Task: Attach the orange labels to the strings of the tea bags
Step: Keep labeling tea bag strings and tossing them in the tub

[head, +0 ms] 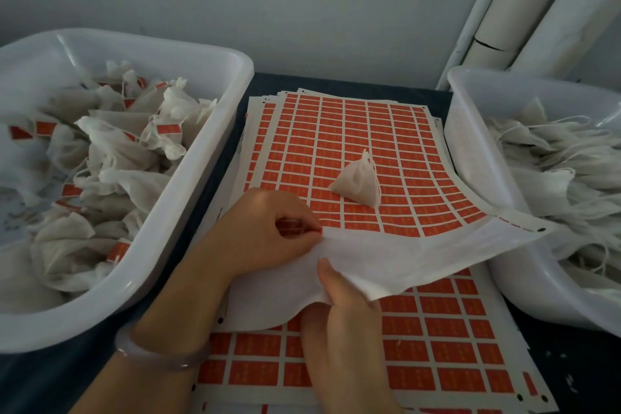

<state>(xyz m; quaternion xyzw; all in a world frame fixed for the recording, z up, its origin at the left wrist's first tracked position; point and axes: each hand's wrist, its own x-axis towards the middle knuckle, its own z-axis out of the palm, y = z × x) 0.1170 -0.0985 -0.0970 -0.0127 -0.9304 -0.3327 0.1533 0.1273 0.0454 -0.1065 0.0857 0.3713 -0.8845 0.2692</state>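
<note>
While right hand (339, 309) grips lifted near edge of label sheet (353, 131), left hand (268, 232) pinches what looks like one orange label (292, 224) there; tea bag (359, 183) lies just beyond left hand

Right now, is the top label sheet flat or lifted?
Lifted: the right hand holds the near edge of the label sheet up off the stack.

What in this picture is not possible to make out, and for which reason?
All in the head view.
1. Print on the labels: too small and blurred.
2. The label the left hand pinches: mostly hidden by its curled fingers; peeled or not is unclear.
3. Fingers of the right hand: under the lifted sheet; only the thumb shows.
4. Right tub: cut off by the frame edge.
</note>
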